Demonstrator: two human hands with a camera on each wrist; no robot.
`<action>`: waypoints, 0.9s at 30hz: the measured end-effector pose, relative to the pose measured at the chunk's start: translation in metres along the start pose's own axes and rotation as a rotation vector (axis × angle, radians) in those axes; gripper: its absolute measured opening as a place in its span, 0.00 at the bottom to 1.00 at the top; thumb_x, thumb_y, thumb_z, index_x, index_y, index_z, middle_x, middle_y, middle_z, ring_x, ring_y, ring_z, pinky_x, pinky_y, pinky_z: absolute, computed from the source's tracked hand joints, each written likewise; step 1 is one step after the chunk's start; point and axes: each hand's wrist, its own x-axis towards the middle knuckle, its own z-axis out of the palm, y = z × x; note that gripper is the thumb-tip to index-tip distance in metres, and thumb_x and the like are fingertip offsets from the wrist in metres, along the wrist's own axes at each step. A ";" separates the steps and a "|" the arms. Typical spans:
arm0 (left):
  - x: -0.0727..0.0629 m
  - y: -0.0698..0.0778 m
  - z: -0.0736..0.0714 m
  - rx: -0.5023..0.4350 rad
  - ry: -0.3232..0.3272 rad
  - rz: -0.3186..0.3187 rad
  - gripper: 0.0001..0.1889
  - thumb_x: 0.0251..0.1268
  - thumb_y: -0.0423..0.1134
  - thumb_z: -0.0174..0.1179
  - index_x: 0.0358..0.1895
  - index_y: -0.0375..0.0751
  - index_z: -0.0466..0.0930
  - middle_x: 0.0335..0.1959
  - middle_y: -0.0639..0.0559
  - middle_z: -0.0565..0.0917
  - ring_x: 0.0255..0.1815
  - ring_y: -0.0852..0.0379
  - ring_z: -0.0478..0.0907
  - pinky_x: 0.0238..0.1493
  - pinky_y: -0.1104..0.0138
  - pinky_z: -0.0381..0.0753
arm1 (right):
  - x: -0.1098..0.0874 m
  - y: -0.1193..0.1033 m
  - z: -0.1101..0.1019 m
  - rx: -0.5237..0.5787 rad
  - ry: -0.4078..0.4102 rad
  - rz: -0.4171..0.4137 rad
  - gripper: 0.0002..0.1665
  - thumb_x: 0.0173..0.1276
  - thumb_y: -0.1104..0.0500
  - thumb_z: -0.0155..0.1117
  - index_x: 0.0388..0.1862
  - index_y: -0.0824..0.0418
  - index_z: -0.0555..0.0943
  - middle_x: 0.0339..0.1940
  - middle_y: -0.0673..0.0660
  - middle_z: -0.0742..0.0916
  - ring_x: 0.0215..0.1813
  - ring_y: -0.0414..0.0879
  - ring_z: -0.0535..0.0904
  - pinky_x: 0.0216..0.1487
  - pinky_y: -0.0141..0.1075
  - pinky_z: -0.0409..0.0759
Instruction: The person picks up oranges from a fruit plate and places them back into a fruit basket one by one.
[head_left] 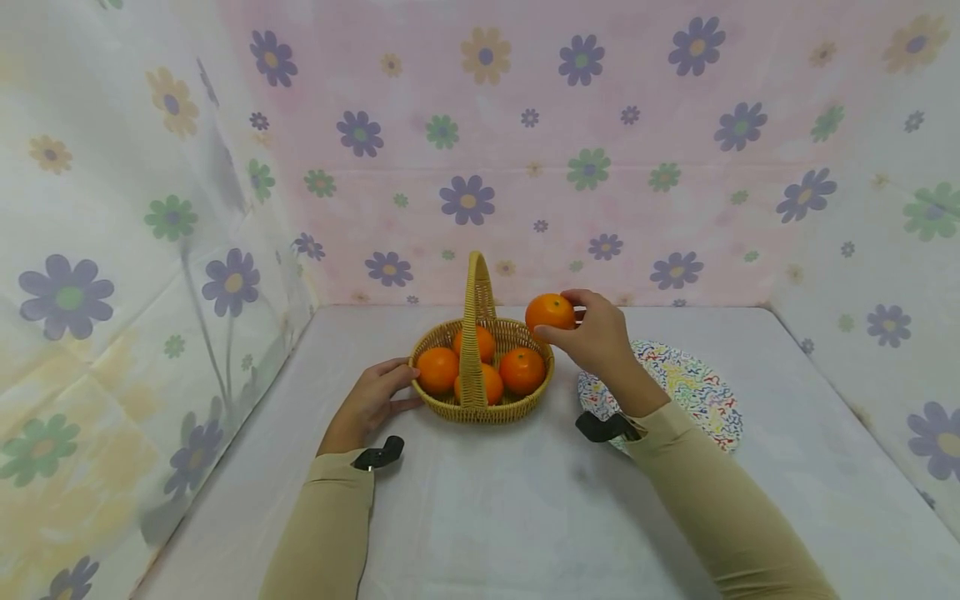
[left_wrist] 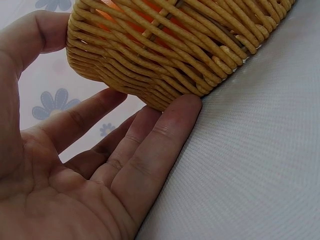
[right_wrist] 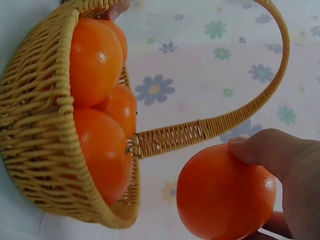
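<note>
A yellow-brown woven basket (head_left: 517,410) with a tall arched handle (head_left: 472,333) stands upright on the table, several oranges (head_left: 522,371) inside. At its left side, my left hand (head_left: 372,397) holds the basket wall, one fingertip at the rim. The left wrist view has the other fingers (left_wrist: 150,155) spread low against the weave (left_wrist: 165,65). My right hand (head_left: 596,332) pinches one orange (head_left: 550,312) between thumb and fingers, raised over the basket's right rim. In the right wrist view this held orange (right_wrist: 225,195) is apart from the basket, beside its handle (right_wrist: 200,129).
To the right of the basket lies a round plate (head_left: 697,387) with a multicoloured squiggle pattern, partly covered by my right forearm. A pale cloth covers the table (head_left: 480,500). Flower-printed cloth walls (head_left: 525,150) close off the back and both sides.
</note>
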 end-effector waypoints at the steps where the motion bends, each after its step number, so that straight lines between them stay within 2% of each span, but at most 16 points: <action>1: 0.000 0.000 0.000 -0.003 0.002 -0.002 0.29 0.70 0.42 0.64 0.72 0.39 0.73 0.74 0.44 0.71 0.74 0.43 0.70 0.59 0.51 0.87 | 0.000 -0.002 0.002 0.001 -0.004 -0.010 0.47 0.58 0.42 0.80 0.73 0.58 0.74 0.67 0.57 0.81 0.62 0.55 0.81 0.57 0.50 0.89; 14: 0.002 -0.002 -0.001 0.007 -0.011 0.011 0.30 0.71 0.42 0.64 0.73 0.37 0.71 0.75 0.42 0.70 0.75 0.41 0.69 0.62 0.49 0.85 | 0.000 -0.022 0.031 -0.075 -0.070 -0.112 0.48 0.58 0.39 0.80 0.72 0.58 0.75 0.67 0.57 0.83 0.60 0.52 0.83 0.53 0.47 0.90; 22: 0.001 0.000 0.000 -0.001 -0.006 0.006 0.29 0.71 0.42 0.63 0.73 0.37 0.71 0.75 0.43 0.70 0.75 0.42 0.69 0.60 0.50 0.86 | 0.002 -0.023 0.048 -0.071 -0.104 -0.119 0.45 0.57 0.41 0.81 0.70 0.58 0.77 0.58 0.56 0.87 0.53 0.50 0.85 0.49 0.45 0.91; 27: 0.000 0.001 0.000 0.005 0.001 -0.004 0.30 0.70 0.43 0.64 0.73 0.38 0.72 0.76 0.43 0.69 0.75 0.42 0.69 0.59 0.51 0.87 | 0.003 -0.023 0.056 -0.104 -0.097 -0.147 0.45 0.56 0.39 0.81 0.69 0.58 0.78 0.56 0.55 0.87 0.50 0.49 0.85 0.49 0.43 0.91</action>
